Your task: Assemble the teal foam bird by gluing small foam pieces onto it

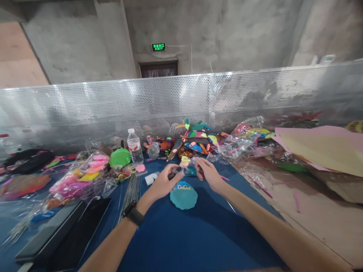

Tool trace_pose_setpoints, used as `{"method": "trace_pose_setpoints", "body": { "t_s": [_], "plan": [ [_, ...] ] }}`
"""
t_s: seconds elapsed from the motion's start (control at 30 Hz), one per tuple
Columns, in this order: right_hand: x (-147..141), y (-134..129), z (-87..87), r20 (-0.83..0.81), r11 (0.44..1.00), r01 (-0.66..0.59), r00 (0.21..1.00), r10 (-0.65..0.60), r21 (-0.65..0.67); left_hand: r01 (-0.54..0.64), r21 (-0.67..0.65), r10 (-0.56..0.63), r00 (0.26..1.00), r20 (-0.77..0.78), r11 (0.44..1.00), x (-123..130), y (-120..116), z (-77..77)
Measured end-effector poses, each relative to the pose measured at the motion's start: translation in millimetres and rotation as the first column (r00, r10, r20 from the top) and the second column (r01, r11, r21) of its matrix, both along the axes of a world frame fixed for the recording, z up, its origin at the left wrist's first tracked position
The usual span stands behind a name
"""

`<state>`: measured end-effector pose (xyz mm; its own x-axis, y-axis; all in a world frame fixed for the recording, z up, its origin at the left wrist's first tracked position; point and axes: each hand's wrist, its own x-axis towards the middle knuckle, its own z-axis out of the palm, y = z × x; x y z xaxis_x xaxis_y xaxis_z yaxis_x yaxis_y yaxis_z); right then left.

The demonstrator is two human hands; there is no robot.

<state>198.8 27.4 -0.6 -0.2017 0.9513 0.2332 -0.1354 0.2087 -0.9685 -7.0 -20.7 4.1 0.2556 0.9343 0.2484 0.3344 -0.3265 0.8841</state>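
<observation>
My left hand (168, 180) is closed around what looks like a small clear plastic bag (181, 172) with something dark in it. Fingers curled in a pinch, my right hand (209, 174) is a short way to the right; whatever sits between its fingertips is too small to make out. Just below both hands a flat turquoise clay piece (183, 198) with a wavy edge and two white eyes lies on the blue table (176, 238). Beyond the fingers is a yellow and peach clay piece (185, 161).
A water bottle (135, 147) stands behind my left hand. Bagged coloured clay (93, 168), thin wires (132, 192) and a dark phone-like slab (79, 230) are to the left. Colourful clay figures (195, 141) pile up at the back; paper sheets (320, 147) lie right.
</observation>
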Motion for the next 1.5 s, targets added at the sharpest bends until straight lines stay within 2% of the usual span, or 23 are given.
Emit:
{"method": "trace_pose_setpoints", "body": {
  "t_s": [0.1, 0.17, 0.23, 0.33, 0.4, 0.5, 0.6, 0.73, 0.83, 1.1, 1.3, 1.5],
  "plan": [
    [-12.3, -12.6, -3.4, 0.080, 0.989, -0.145, 0.986, 0.145, -0.007, 0.004, 0.079, -0.001, 0.999, -0.039, 0.997, -1.8, 2.0, -4.2],
    [-14.5, -15.0, -5.1, 0.096, 0.982, -0.180, 0.978, 0.184, -0.049, -0.024, 0.122, 0.028, 0.999, -0.034, 0.992, -3.9, 3.8, -5.5],
    [-12.4, -14.1, -5.5, 0.098, 0.979, -0.192, 0.975, 0.199, -0.074, -0.044, 0.091, 0.043, 0.999, 0.005, 0.995, -5.5, 5.6, -5.7],
    [-8.0, -13.6, -4.0, 0.141, 0.983, -0.174, 0.974, 0.180, -0.053, -0.045, -0.009, 0.045, 0.997, 0.062, 0.999, -5.9, 6.2, -4.5],
    [-7.4, -16.5, -2.3, 0.244, 0.989, -0.151, 0.959, 0.145, 0.006, -0.047, -0.032, 0.049, 0.997, 0.066, 0.998, -4.9, 5.0, -3.1],
    [-10.1, -23.6, -0.4, 0.412, 0.980, -0.158, 0.906, 0.094, 0.123, -0.050, -0.023, 0.051, 0.998, 0.039, 0.999, -2.6, 1.9, -0.4],
    [-13.1, -28.7, -0.4, 0.476, 0.957, -0.175, 0.878, 0.047, 0.230, -0.037, -0.003, 0.037, 0.999, 0.013, 0.999, -1.5, 0.1, 1.4],
    [-14.2, -32.0, -0.6, 0.518, 0.938, -0.237, 0.852, 0.076, 0.252, -0.074, 0.038, 0.074, 0.997, 0.013, 0.997, -3.1, 1.4, 0.3],
    [-14.4, -34.6, 0.2, 0.506, 0.941, -0.255, 0.855, 0.113, 0.221, -0.108, 0.048, 0.107, 0.994, 0.021, 0.993, -4.1, 2.1, -1.1],
    [-11.0, -28.7, -3.3, 0.415, 0.955, -0.248, 0.895, 0.162, 0.163, -0.103, 0.041, 0.103, 0.995, 0.011, 0.994, -0.9, -1.2, 3.1],
    [-14.1, -34.6, 2.0, 0.290, 0.932, -0.360, 0.888, 0.358, -0.050, -0.080, 0.013, 0.079, 0.996, 0.050, 0.997, 0.3, -0.5, 0.0],
    [-12.2, -32.2, 4.0, 0.238, 0.936, -0.351, 0.910, 0.339, 0.011, 0.007, -0.024, -0.004, 0.989, 0.146, 1.000, 7.6, -5.3, 5.3]
  ]
}}
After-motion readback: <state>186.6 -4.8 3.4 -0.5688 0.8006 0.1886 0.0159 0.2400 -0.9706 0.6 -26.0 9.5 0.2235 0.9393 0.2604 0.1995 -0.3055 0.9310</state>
